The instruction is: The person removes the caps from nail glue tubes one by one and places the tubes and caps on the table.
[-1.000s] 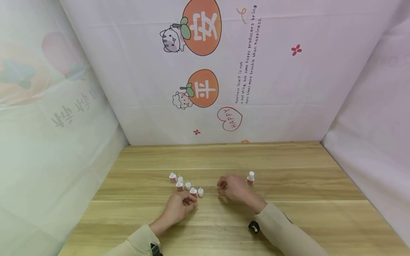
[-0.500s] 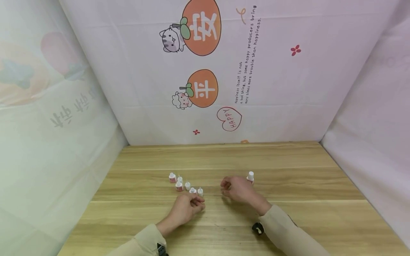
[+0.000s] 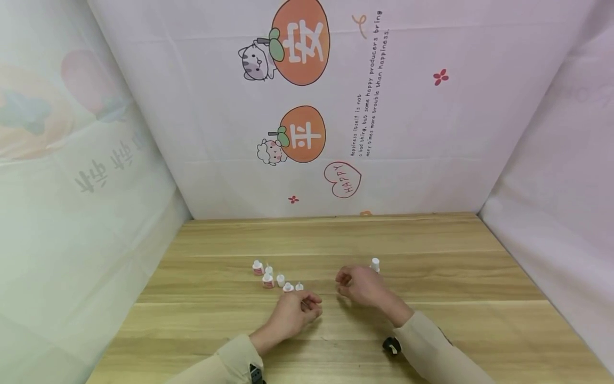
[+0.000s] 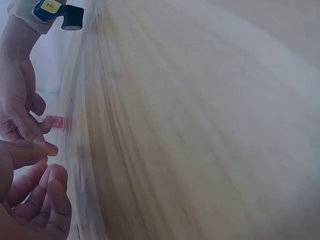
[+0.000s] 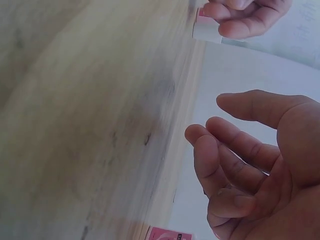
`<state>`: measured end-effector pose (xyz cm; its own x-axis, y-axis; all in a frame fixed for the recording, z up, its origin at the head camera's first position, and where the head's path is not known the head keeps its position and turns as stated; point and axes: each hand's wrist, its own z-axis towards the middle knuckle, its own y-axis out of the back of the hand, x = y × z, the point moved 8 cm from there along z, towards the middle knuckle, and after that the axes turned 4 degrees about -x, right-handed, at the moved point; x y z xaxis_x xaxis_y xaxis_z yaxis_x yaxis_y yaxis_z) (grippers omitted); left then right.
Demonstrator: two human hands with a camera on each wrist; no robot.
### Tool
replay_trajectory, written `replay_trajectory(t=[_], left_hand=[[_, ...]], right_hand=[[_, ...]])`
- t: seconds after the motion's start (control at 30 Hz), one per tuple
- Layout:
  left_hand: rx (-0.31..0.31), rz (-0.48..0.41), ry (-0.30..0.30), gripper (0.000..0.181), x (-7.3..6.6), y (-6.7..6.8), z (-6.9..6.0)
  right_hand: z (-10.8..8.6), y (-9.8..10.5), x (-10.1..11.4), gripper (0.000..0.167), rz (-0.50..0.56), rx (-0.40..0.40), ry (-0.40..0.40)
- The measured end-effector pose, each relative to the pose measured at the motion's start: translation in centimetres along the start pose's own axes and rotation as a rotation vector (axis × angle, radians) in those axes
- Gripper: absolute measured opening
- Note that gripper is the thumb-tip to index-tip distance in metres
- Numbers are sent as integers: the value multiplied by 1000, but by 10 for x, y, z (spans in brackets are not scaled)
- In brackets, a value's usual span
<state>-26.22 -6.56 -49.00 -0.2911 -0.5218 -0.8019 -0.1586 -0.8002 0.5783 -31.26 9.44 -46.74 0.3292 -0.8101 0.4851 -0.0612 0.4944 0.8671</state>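
My left hand [image 3: 296, 313] hovers over the wooden table with loosely curled fingers, nothing visible in them. Just behind it stands a small white bottle with an open neck [image 3: 288, 287], its lower part hidden, beside a white pointed cap [image 3: 299, 287]. Two more such bottles, pink-labelled, stand farther left: a rear bottle [image 3: 258, 268] and a middle bottle [image 3: 268, 281]. Each has a pointed cap beside it, a rear cap [image 3: 269, 271] and a middle cap [image 3: 280, 280]. My right hand [image 3: 363, 286], fingers relaxed and bent, holds nothing; it partly covers a capped bottle [image 3: 376, 263].
The wooden table [image 3: 431, 250] meets a printed white cloth wall [image 3: 408, 176] at the back. Cloth sides rise at left and right. A black wrist strap piece [image 3: 392, 346] is by the right sleeve [image 3: 431, 341].
My left hand has slid right, away from the bottle and cap it was beside, toward my right hand. My right hand has shifted slightly right, hiding more of the capped bottle.
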Motion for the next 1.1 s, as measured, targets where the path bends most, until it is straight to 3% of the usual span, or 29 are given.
replay_trajectory(t=[0.5, 1.1], left_hand=[[6, 19, 5, 16, -14, -21, 19], [18, 17, 6, 15, -19, -41, 43]], right_hand=[[-8, 10, -10, 7, 47, -18, -15], [-16, 20, -26, 7, 47, -15, -59]])
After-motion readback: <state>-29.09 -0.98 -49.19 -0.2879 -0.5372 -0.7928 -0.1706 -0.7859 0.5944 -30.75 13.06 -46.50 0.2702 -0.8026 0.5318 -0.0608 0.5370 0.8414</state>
